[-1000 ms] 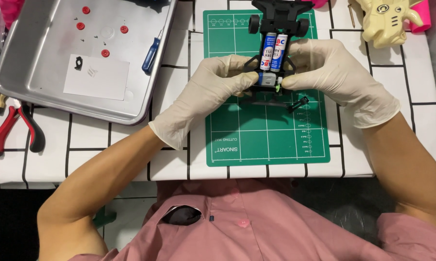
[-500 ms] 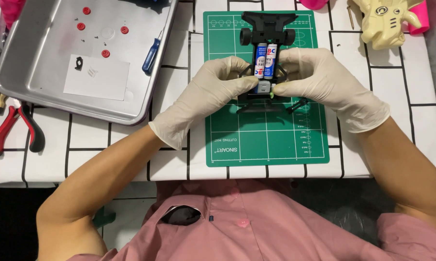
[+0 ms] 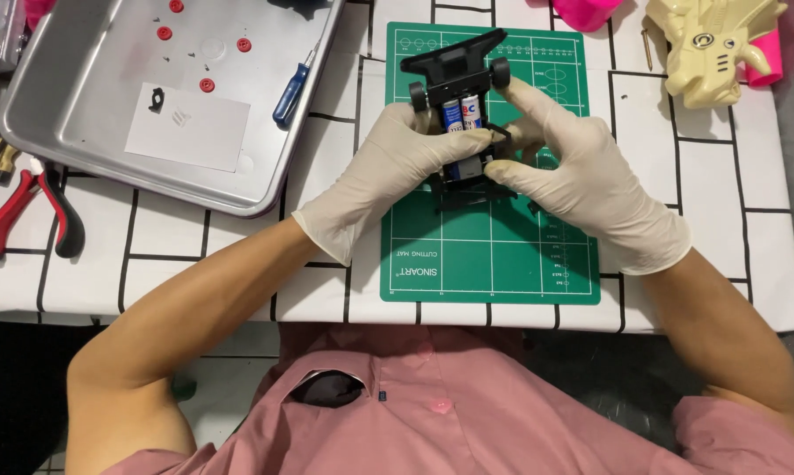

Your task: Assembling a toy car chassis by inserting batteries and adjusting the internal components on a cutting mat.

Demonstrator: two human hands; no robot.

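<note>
A black toy car chassis [image 3: 457,66] with small wheels and two batteries [image 3: 460,112] in its middle is held over a green cutting mat [image 3: 489,251]. My left hand [image 3: 388,171], in a pale glove, grips the chassis from the left, its fingers lying across the batteries. From the right, my gloved right hand [image 3: 581,180] pinches the rear part of the chassis. The lower end of the chassis is hidden behind both hands.
A metal tray [image 3: 80,114] at upper left holds red round parts, a white card, a small black part and a blue-handled screwdriver [image 3: 289,92]. Red-handled pliers [image 3: 27,211] lie at the left edge. A cream toy body [image 3: 709,44] and pink objects sit at upper right.
The chassis has tilted, its front now swung toward the left. Both hands have shifted slightly around it and keep their hold.
</note>
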